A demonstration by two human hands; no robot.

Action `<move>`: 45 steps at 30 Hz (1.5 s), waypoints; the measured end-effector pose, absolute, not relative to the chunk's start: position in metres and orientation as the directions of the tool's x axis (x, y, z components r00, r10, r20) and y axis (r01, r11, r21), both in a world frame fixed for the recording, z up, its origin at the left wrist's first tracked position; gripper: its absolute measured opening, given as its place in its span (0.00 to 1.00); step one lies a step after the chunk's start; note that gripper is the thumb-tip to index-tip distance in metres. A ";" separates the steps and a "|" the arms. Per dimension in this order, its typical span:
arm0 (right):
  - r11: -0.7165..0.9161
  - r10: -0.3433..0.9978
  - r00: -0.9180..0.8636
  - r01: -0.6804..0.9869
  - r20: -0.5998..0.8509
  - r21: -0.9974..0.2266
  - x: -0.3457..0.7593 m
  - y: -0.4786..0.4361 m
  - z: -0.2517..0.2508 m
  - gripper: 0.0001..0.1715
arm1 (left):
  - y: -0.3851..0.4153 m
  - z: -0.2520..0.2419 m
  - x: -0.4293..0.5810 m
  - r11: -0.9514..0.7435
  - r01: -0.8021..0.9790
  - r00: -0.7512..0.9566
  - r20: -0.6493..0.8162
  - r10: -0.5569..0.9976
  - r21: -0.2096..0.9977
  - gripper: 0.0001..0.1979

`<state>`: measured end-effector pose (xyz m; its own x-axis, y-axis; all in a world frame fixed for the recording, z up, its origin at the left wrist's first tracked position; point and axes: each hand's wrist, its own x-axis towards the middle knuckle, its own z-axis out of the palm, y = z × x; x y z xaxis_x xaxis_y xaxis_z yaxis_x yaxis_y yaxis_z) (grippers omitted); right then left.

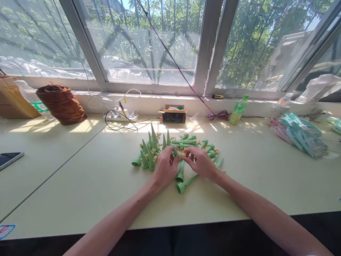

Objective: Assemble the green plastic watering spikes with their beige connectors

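Note:
My left hand [167, 164] is closed around a green plastic plant watering spike [175, 151], partly hidden by the fingers. From the other side my right hand [199, 161] pinches a small yellow valve [183, 154] at the spike's side; whether it is seated in the spike I cannot tell. Around both hands lies a pile of similar green spikes. Some stand upright on the left, like the tall cone [153, 137]. Others lie on their sides, such as the spike nearest me [186, 184]. Small yellow valves show among them.
On the pale table [106, 199], a small open box [174, 116] and a power strip [121, 114] stand by the window. A brown pouch [62, 103] and a phone [10, 160] are left; a green bottle [239, 110] and plastic packets [303, 135] are right.

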<state>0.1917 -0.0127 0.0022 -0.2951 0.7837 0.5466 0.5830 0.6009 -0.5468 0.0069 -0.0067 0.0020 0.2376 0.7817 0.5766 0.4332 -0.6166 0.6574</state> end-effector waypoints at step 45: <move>0.577 0.806 -0.308 0.599 0.506 -0.555 0.192 -0.013 0.004 0.05 | -0.006 0.001 0.008 -0.624 0.460 0.248 0.583 0.773 0.632 0.04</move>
<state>0.1922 -0.0133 0.0044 -0.3078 0.8057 0.5061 0.5988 0.5774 -0.5551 0.0076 -0.0057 0.0010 0.2480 0.7735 0.5833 0.4601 -0.6239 0.6317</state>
